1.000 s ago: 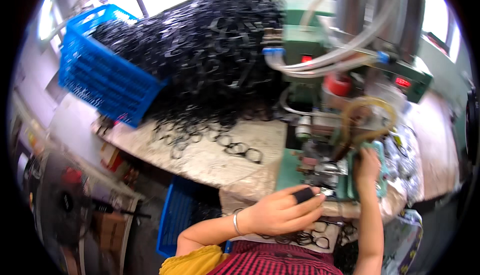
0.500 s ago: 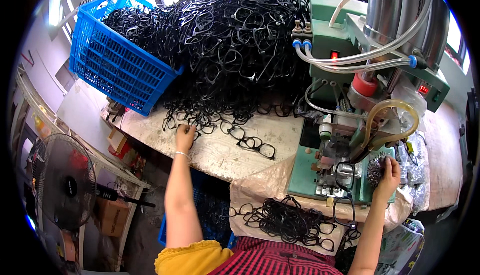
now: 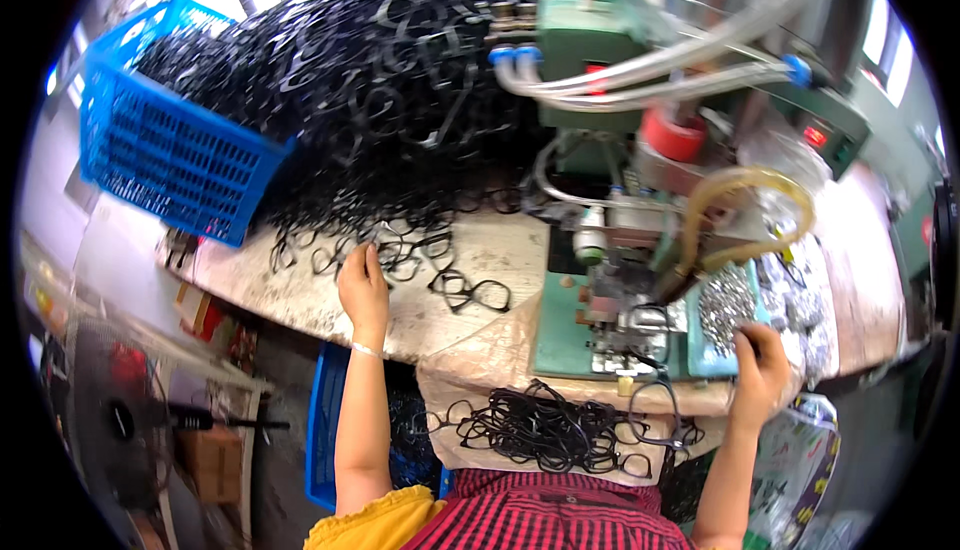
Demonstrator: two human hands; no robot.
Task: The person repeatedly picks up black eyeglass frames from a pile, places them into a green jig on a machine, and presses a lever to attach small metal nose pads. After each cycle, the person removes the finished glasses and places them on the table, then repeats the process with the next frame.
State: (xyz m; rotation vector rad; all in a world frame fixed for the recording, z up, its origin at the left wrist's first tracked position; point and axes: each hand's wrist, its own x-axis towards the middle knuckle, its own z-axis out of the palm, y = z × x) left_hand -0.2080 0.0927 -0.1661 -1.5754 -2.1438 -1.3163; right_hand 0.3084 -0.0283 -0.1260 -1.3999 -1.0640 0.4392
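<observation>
Over the loose black spectacle frames (image 3: 405, 250) on the worktable is my left hand (image 3: 363, 290), its fingers drawn together at the tips. Whether they grip one of the frames cannot be made out. My right hand (image 3: 762, 370) is curled, thumb and forefinger pinched, at the near right corner of a tray (image 3: 703, 358) of small silvery metal parts (image 3: 727, 305). Anything in that pinch is too small to make out. Left of the tray, a black spectacle frame (image 3: 655, 410) hangs at the front of the green machine's metal fixture (image 3: 632, 335).
A tall heap of black spectacle frames (image 3: 400, 80) covers the table's back, spilling from a blue crate (image 3: 180, 160). More frames (image 3: 545, 430) lie tangled near my apron. The green machine (image 3: 590, 40) with clear hoses stands right. A fan (image 3: 115, 420) stands at left.
The whole view has shifted, with the scene now further left and blurred. My right hand has drawn back from the metal parts to the tray's near corner. My left hand remains by the loose frames.
</observation>
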